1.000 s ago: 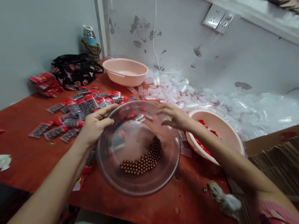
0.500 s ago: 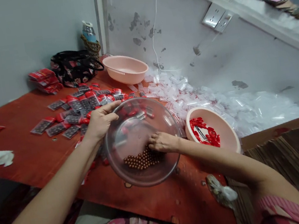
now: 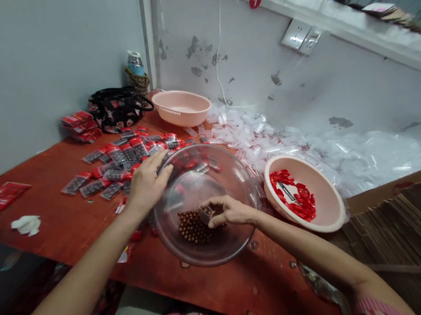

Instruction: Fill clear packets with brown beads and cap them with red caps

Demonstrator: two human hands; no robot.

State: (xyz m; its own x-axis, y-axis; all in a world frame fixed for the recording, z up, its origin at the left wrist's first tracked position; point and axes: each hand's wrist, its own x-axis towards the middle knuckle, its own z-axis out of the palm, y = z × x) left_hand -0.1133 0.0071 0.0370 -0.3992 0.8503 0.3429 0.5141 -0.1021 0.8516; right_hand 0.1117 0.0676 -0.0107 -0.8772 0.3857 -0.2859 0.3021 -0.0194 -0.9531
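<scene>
A clear plastic bowl (image 3: 232,175) stands tilted toward me over the table, with a heap of shiny brown balls (image 3: 194,229) gathered in its lower part. My left hand (image 3: 148,182) is at the bowl's upper left rim, thumb on the near side and fingers along the edge. Inside the bowl, my right hand (image 3: 230,210) pinches a small clear cup (image 3: 205,214) between thumb and fingers, right at the edge of the balls. Whether balls are in the cup is hard to make out.
Red-and-clear packs (image 3: 125,158) with dark ball-filled fronts lie behind my left hand. A pink basin (image 3: 183,108) stands at the back; another basin (image 3: 327,201) with red pieces is at right. Clear plastic pieces (image 3: 302,150) pile along the wall. Cardboard (image 3: 411,239) is at lower right.
My right hand has lifted a little and turned, so the small clear cup now shows in its fingers. The left hand stays at the rim. The view has shifted slightly.
</scene>
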